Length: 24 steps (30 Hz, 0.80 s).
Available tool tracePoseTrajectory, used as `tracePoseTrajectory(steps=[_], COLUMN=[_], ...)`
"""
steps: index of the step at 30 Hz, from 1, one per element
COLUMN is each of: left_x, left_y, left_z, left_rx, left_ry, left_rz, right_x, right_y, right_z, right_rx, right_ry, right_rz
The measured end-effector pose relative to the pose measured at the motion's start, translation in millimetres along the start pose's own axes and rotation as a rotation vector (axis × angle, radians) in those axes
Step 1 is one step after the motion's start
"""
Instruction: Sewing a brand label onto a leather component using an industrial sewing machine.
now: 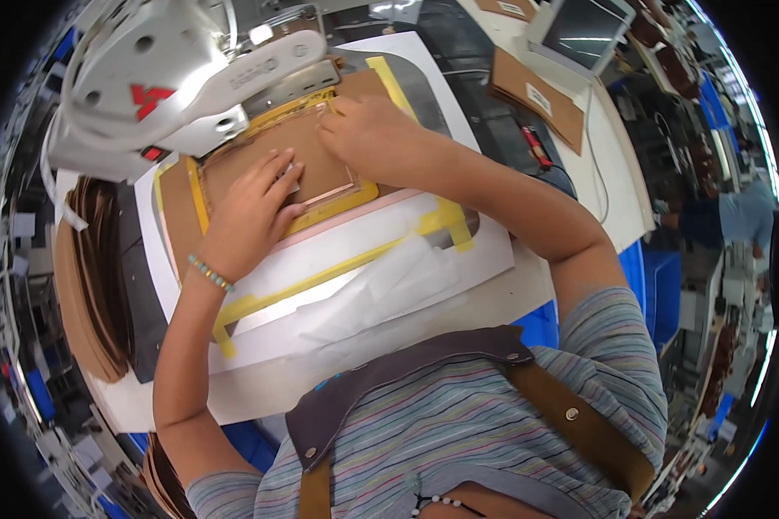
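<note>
A yellow rectangular frame [336, 206] lies on the worktable under a sewing machine head, around a brown panel [273, 143]. Flat on the panel's left part rests my left hand [249, 203], its fingers stretched out and slightly apart. A small whitish piece shows beside those fingertips. My right hand [363, 138] is at the far right part of the frame, fingers curled and pressed together near a thin pale strip along the panel's edge. What they pinch, if anything, is hidden. Brown material also extends outside the frame.
The white sewing machine [147, 86] overhangs the far left. Yellow tape [320, 281] edges a white sheet [485, 251], with crumpled translucent material [381, 294] nearer me. Stacked brown panels [91, 285] stand left; another brown piece [541, 99] and a screen [584, 35] are far right.
</note>
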State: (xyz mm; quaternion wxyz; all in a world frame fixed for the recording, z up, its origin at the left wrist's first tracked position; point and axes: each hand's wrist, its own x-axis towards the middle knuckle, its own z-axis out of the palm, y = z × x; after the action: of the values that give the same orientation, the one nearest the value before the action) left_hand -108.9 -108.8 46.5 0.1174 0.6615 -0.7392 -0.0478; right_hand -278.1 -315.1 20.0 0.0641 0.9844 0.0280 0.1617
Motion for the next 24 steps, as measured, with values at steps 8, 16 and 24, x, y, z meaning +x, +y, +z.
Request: tracePoseTrajectory(steps=[8,16,24], left_x=[9.3,4.6,-4.1], left_y=[-3.6,-21.7,-31.7], left_z=[12.6,5.3,4.0], left_rx=[-0.025,-0.025,0.031], left_ry=[0.021,0.025,0.096], left_rz=[-0.009,-0.055,-0.042], right_x=[4.3,32.3,51.7], right_y=[5.0,-9.9,-24.1], right_z=[9.8,21.1,38.6], right_rx=[-0.025,-0.057,-0.099], right_ry=[0.071,0.109,0.281], right_rz=[-0.065,-0.095,-0.103])
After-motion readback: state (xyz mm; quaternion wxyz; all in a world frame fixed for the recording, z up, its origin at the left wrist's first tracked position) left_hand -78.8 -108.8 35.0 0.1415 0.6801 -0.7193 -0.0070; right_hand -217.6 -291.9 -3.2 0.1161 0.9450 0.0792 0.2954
